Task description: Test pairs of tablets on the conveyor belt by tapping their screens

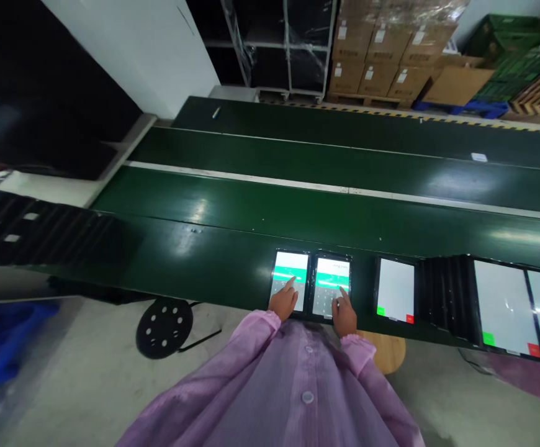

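Two black-framed tablets lie side by side at the near edge of the dark green bench, screens lit white and green with a keypad below. My left hand (283, 302) is over the lower part of the left tablet (290, 259), its index finger stretched out at the screen. Over the right tablet (331, 268), my right hand (344, 314) points its index finger at the keypad area, the other fingers partly curled. Neither hand holds anything. Whether the fingertips touch the glass I cannot tell.
Farther right lie a tablet with green and red corners (396, 288), a row of black tablets on edge (444, 292) and larger lit screens (503, 298). More dark devices (60, 239) stand at left. A black stool (164, 328) is below the bench (195, 261); cartons (377, 56) stand behind.
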`<state>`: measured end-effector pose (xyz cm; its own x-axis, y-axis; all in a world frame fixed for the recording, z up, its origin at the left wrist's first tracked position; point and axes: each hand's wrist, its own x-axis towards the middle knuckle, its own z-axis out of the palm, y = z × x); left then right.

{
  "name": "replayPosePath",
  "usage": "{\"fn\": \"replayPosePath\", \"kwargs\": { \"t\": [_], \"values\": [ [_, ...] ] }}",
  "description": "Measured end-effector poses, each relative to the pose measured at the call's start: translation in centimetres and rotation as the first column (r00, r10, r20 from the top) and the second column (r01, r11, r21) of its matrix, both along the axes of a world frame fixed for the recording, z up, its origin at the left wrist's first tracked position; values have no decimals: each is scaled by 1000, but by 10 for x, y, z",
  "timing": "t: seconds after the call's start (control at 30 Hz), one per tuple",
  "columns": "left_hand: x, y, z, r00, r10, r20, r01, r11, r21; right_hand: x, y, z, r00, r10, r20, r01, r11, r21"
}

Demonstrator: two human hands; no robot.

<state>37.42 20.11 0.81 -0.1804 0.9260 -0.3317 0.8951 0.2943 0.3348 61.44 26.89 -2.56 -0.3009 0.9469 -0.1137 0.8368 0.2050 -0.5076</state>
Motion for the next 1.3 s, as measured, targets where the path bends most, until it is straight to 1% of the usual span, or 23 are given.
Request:
{"fn": "replayPosePath", "kwargs": {
  "t": [0.2,0.27,0.33,0.4,0.53,0.6,0.77,0.83,0.9,0.97,1.07,1.13,1.23,1.3],
  "values": [
    [1,12,-5,997,-54,-49,53,999,-2,3,-14,3,997,-43,-63,42,999,-24],
    [4,15,-5,996,-86,-35,86,996,16,2,-17,3,996,-45,-75,43,999,-33],
    [6,18,-5,993,-114,-11,114,993,3,2,-19,2,996,-45,-73,43,998,-38],
    [7,19,-5,994,-114,-4,114,993,-13,2,-20,1,997,-43,-64,41,999,-36],
    [3,13,-9,999,-38,-37,38,999,2,3,-21,-2,997,-36,-65,34,999,-40],
    [2,12,-10,999,-24,-45,24,1000,-1,5,-22,-3,997,-32,-73,29,999,-42],
    [9,20,-10,994,-107,-5,107,994,9,7,-25,-5,996,-28,-89,24,999,-36],
    [10,19,-9,993,-120,3,120,993,10,7,-26,-5,995,-32,-95,29,999,-34],
    [7,13,-7,995,-95,3,95,995,32,7,-26,-6,995,-33,-99,29,999,-34],
    [2,1,-5,999,-42,4,42,998,39,6,-27,-7,994,-30,-101,27,999,-31],
    [-5,-19,-4,999,46,7,-46,999,2,5,-28,-9,993,-36,-110,33,999,-27],
    [-8,-28,-4,996,88,2,-88,996,-33,4,-28,-11,992,-42,-119,39,999,-26],
    [-10,-34,-6,995,102,-5,-102,992,-76,4,-27,-11,991,-30,-132,27,999,-24],
    [-13,-36,-8,995,103,-4,-103,992,-73,4,-25,-10,990,-22,-138,20,1000,-22]
  ]
}}
